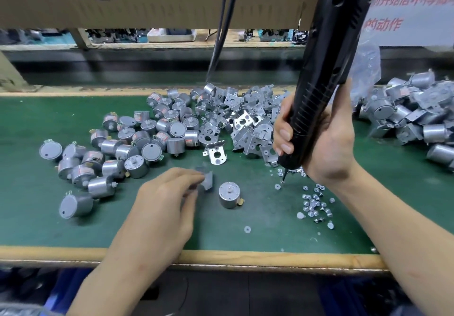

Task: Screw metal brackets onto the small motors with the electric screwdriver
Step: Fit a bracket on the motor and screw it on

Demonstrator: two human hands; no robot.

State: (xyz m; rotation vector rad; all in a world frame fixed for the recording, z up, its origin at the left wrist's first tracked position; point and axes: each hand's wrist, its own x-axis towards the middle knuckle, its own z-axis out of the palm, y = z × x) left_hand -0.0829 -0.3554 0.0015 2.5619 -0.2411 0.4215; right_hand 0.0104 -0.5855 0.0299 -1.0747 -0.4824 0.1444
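Head camera showed your left hand (pixel 169 207) low over the green surface (pixel 49 217), its thumb and fingers pinching a small metal bracket (pixel 207 180), which was blurred. Just to the right of that bracket, apart from your fingertips, one motor (pixel 229 195) stood upright on the surface with its shaft pointing up.

Your right hand (pixel 326 141) was wrapped round the black screwdriver (pixel 326 77), which you held nearly upright, its top leaning to the right. Its bit pointed down at the far edge of the scattered screws (pixel 314 205), to the right of the lone motor. Whether the bit touched a screw could not be told.

Behind your left hand lay a spread of loose motors (pixel 137 143). Beside them, behind the lone motor, a heap of loose brackets (pixel 245 124) reached across to your right hand. At the far right of the surface sat a pile of bracketed motors (pixel 412 112).
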